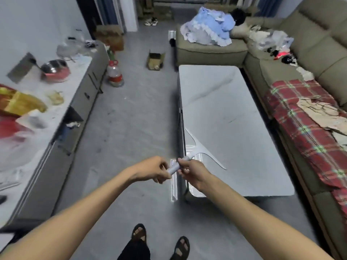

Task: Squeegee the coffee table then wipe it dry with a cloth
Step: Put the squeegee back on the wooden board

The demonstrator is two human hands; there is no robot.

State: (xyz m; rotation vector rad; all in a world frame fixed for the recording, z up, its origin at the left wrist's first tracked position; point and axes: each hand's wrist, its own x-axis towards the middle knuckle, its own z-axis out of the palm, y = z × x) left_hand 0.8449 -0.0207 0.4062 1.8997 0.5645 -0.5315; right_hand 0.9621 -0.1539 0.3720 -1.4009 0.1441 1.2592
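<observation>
Cardboard box (155,61) sits open near coffee table (225,109).

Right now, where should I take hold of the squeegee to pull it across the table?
Put your grip on the round handle, coming from its near end. It points back at you off the table's left edge, while the wide, thin blade lies over the near corner.
</observation>
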